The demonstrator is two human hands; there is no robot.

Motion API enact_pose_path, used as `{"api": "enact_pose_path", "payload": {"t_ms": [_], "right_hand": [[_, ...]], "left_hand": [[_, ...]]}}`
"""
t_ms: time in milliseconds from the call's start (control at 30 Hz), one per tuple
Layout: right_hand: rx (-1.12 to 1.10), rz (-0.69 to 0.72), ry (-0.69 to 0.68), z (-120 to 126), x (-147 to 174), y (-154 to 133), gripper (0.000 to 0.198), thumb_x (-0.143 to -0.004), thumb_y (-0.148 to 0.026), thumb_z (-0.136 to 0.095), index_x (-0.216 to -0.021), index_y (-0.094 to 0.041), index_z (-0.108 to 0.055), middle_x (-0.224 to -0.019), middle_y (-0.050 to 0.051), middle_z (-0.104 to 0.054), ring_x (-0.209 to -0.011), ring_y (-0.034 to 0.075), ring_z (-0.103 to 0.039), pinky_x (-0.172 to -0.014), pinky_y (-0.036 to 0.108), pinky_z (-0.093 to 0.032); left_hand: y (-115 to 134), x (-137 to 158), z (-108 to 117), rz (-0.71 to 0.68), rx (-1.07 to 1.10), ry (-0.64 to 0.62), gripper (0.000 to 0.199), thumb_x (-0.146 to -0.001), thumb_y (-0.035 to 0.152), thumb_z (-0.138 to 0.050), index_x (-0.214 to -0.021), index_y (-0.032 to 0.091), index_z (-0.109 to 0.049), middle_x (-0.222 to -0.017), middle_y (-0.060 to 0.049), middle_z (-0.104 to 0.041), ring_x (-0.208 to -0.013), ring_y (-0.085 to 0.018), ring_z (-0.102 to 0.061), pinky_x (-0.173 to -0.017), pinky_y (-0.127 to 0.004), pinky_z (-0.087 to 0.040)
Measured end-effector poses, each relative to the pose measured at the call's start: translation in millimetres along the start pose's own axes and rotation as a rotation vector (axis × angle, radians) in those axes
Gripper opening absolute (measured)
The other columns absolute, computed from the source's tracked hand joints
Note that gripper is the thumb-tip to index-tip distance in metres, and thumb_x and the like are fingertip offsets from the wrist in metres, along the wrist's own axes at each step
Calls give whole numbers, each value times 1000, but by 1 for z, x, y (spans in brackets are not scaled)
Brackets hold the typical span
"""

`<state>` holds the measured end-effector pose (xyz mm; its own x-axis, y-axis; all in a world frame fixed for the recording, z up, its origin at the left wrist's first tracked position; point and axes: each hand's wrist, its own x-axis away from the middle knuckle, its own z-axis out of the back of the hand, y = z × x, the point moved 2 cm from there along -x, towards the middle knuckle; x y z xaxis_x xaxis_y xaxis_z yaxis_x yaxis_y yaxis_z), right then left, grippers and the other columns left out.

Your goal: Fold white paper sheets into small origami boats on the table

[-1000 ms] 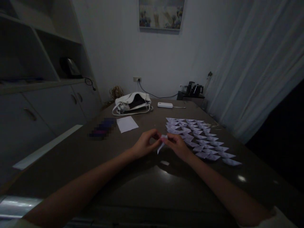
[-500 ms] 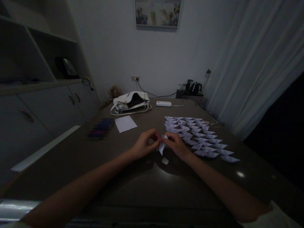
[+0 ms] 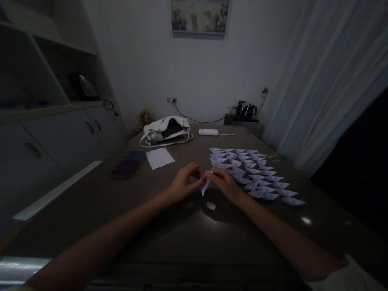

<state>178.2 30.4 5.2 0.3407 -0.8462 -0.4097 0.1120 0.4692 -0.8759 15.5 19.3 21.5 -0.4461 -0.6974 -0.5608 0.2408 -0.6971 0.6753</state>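
A small folded white paper [image 3: 205, 186] is held between my two hands above the dark table [image 3: 169, 242]. My left hand [image 3: 187, 182] pinches its left side with thumb and fingertips. On the other side, my right hand [image 3: 224, 182] grips the upper right part, its fingers partly covering the paper. Several folded paper boats [image 3: 256, 178] stand in rows just right of my right hand. Farther left lies a stack of square white paper [image 3: 160, 157]. A pale patch [image 3: 211, 206] shows on the tabletop below my hands; whether it is a reflection I cannot tell.
At the back of the table sit a white handbag [image 3: 166, 131] and a white power bank [image 3: 208, 132] with a short cord. A blurred dark item [image 3: 127, 165] lies at the left. Behind stand a black kettle [image 3: 250, 112] and, left, cabinets [image 3: 60, 137].
The paper's lower tip has swung slightly left between my fingers. Both hands stay in nearly the same place, still pinching it. The view has shifted a little.
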Motion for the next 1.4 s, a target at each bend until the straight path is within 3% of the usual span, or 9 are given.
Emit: {"api": "enact_pose_path", "payload": {"t_ms": [267,567,700,833,1000,1167,1300,1400], "right_hand": [[7,-25,-37,0,1,2,28,-79,-38,-56,-59,-19,-49,-59,-2,-44,-61,13,-43,-58,25,-33],[-15,-76,-4,-4,1,11,16,-71,-26,-54,-59,-19,-45,-58,-4,-42,-58,12,-41,-56,23,-31],[-78,-125,-17,-5,1,13,12,-71,-27,-56,-64,-19,-53,-63,-3,-51,-64,13,-48,-60,24,-36],[-165,-201,-29,-4,0,14,11,-70,-28,-60,-66,-18,-60,-66,-1,-56,-66,14,-52,-64,26,-39],[-299,-262,27,-1,0,10,17,-65,-33,-72,-68,-18,-64,-65,-2,-58,-61,12,-52,-58,24,-38],[-477,-362,33,-3,0,9,38,-66,-55,-70,-68,-17,-64,-65,1,-62,-60,14,-58,-53,24,-40],[-416,-325,42,0,-1,9,34,-63,-49,-77,-67,-17,-65,-65,-1,-62,-59,12,-57,-55,23,-42],[-456,-295,135,5,-3,13,33,-61,-46,-79,-69,-17,-66,-65,-1,-62,-60,11,-56,-56,23,-42]], "left_hand": [[13,2,0,-155,-237,26,6,-81,15,-55,-78,15,-50,-77,-1,-51,-73,-13,-50,-67,-24,-40],[14,6,2,-162,-399,-86,5,-82,19,-53,-82,16,-49,-85,-4,-50,-78,-16,-49,-68,-26,-40],[14,5,3,-160,-409,-90,6,-85,21,-51,-83,16,-49,-87,-4,-50,-80,-16,-50,-70,-27,-41],[11,3,3,-129,-355,-67,11,-88,25,-49,-83,16,-51,-88,-5,-51,-79,-15,-51,-69,-26,-41],[0,1,3,58,-170,4,23,-91,38,-51,-82,16,-50,-77,-1,-54,-69,-13,-52,-62,-24,-41],[-7,0,4,142,-25,3,28,-85,42,-58,-87,16,-50,-80,-1,-56,-71,-13,-54,-63,-24,-43],[-10,-2,3,169,55,4,27,-83,41,-61,-89,15,-53,-85,-2,-58,-77,-14,-55,-70,-25,-44],[-14,-3,4,248,152,-5,29,-82,42,-61,-89,14,-56,-86,-3,-59,-78,-14,-55,-68,-24,-43]]}}
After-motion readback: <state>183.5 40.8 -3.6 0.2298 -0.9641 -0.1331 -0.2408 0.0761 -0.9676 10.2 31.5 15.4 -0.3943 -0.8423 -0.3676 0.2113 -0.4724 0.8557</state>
